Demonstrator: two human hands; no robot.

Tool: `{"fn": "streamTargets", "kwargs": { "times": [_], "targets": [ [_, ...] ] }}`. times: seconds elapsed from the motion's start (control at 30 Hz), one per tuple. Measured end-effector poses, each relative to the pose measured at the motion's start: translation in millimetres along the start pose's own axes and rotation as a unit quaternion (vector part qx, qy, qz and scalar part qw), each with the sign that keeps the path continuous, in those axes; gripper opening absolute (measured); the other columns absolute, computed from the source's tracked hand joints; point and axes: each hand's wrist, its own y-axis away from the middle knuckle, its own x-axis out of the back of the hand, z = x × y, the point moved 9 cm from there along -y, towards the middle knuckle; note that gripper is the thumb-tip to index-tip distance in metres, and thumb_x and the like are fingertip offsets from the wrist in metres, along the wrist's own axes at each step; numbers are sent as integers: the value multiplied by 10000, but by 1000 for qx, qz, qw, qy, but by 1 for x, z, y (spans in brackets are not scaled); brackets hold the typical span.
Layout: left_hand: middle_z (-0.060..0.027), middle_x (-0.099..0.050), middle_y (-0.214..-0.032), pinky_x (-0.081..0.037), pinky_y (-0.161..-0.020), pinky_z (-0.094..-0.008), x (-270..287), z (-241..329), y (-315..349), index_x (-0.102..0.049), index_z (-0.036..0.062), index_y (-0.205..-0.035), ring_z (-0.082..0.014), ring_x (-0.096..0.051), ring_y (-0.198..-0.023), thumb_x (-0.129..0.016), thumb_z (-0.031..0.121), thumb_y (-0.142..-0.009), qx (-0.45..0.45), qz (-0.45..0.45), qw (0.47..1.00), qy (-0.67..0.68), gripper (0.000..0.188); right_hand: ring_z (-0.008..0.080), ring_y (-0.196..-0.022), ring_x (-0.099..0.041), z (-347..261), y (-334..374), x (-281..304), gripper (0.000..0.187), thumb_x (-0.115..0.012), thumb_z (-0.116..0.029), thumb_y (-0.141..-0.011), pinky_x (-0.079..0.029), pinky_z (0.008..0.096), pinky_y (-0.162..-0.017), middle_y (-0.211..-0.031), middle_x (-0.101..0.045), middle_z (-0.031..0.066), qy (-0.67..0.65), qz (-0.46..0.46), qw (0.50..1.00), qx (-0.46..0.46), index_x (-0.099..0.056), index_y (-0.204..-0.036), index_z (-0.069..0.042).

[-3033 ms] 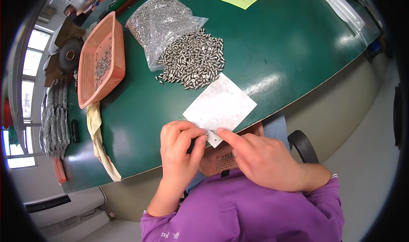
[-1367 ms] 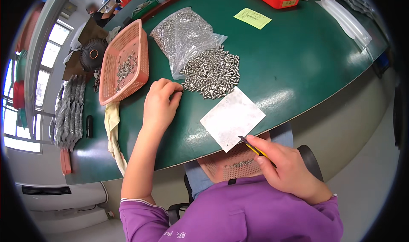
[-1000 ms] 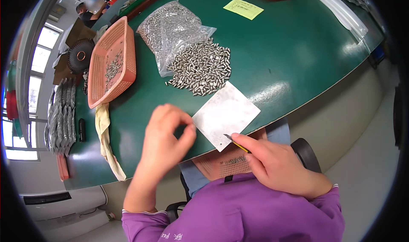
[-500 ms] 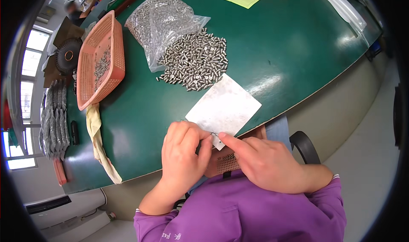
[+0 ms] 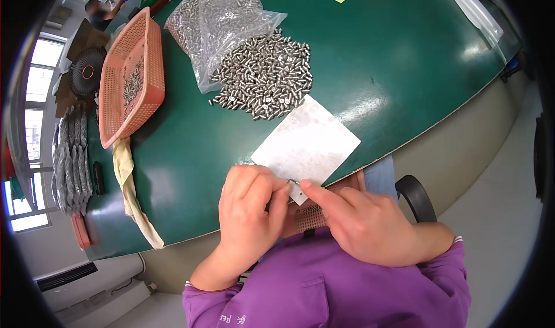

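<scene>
Over the near corner of a white sheet (image 5: 315, 137), my left hand (image 5: 248, 204) pinches a small, dark metal piece (image 5: 293, 181) between thumb and index finger. The piece is too small to name surely. My right hand (image 5: 367, 224) has its index fingertip against the other end of that piece, with the remaining fingers curled in and the thumb hidden underneath. Beyond the sheet lies a heap of small silver screw-like metal parts (image 5: 266, 76). A clear plastic bag (image 5: 217, 16) full of the same parts lies open behind the heap.
On the left of the green table (image 5: 393, 56) stands a pink perforated basket (image 5: 153, 79) with a few metal parts, beside a yellow cloth strip (image 5: 130, 183). Filled grey bags (image 5: 72, 154), a black marker (image 5: 98, 178) and a black fan (image 5: 87, 72) sit further left. A perforated container (image 5: 311, 221) is below my hands.
The view has shifted slightly, so the table things sit a little higher and further left. Both hands keep nearly the same pose at the small metal piece.
</scene>
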Motion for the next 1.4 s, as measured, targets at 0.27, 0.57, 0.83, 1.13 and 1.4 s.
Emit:
{"fn": "streamTargets", "kwargs": {
  "times": [0.27, 0.57, 0.83, 1.13, 1.4],
  "targets": [
    [-91, -620, -861, -477, -709, -365, 0, -1, 1, -641, 29, -820, -270, -583, -823, -761, -55, -724, -9, -3, 1000, 10, 175, 201, -589, -612, 0, -4, 1, 613, -672, -54, -806, -525, 322, -566, -759, -530, 58, -10, -6, 1000, 12, -557, -1407, -42],
    [-93, -619, -860, -480, -717, -362, 0, -1, -2, -647, 29, -825, -267, -586, -825, -761, -61, -715, -12, -3, 1000, 11, 181, 208, -594, -617, -4, -11, 6, 619, -651, -48, -789, -516, 318, -562, -763, -547, 77, -2, -37, 999, 21, -551, -1399, -9],
    [-73, -628, -862, -491, -747, -398, 2, 3, 6, -667, 66, -829, -286, -596, -836, -765, 20, -745, -41, -12, 999, 10, 137, 233, -649, -626, 2, -5, 5, 587, -639, -82, -843, -528, 340, -592, -797, -586, 87, -11, -14, 1000, 11, -537, -1420, -49],
    [-125, -665, -952, -529, -808, -394, 47, -49, -30, -698, 29, -1001, -317, -643, -917, -699, 20, -840, -1, 23, 993, -114, 161, 273, -807, -699, 16, 5, 44, 479, -618, -32, -911, -569, 362, -687, -1087, -715, 122, -146, 91, 985, -20, -586, -1386, -85],
    [-103, -642, -995, -530, -823, -384, 42, -132, -79, -708, 43, -1010, -279, -653, -927, -699, 40, -855, 34, -20, 996, -77, 155, 296, -829, -708, 16, 13, 35, 494, -628, -43, -908, -580, 372, -707, -1078, -721, 142, -155, 55, 986, -33, -572, -1397, -83]
  ]
}}
